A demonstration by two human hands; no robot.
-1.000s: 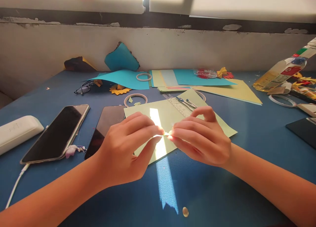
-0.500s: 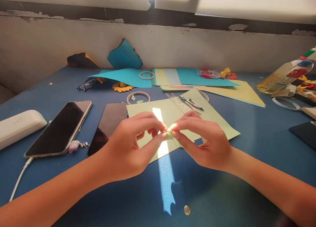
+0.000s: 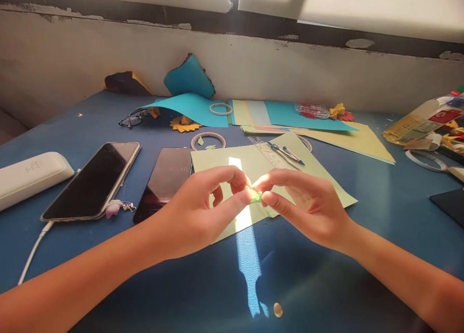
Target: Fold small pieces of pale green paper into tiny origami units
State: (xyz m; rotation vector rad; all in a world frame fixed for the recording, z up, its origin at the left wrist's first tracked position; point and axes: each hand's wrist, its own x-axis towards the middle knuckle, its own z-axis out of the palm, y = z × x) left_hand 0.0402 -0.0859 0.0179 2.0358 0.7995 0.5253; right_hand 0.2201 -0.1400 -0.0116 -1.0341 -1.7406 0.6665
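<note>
A small piece of folded green paper (image 3: 255, 196) is pinched between my two hands, above a pale green paper sheet (image 3: 228, 226). My left hand (image 3: 206, 207) grips its left end between thumb and fingertips. At the other end, the thumb and index finger of my right hand (image 3: 308, 207) close on it. The fingertips hide part of the folds. Farther back on the sheet lie a clear ruler (image 3: 266, 154) and a compass (image 3: 284, 155). Small green paper scraps (image 3: 200, 140) sit by a tape roll (image 3: 221, 138) just behind the sheet.
To the left are two phones (image 3: 92, 183) (image 3: 165, 178) and a white case-like device (image 3: 34, 178). Blue sheets (image 3: 192, 110), a thinner tape roll (image 3: 221, 109) and yellow folded paper (image 3: 184, 123) lie at the back. An oil-coloured bottle (image 3: 416, 120) leans at right. A small oval object (image 3: 278, 310) rests in front.
The green paper piece has turned between my fingertips and shows a different side. Both hands stay close together; the whole view has shifted slightly.
</note>
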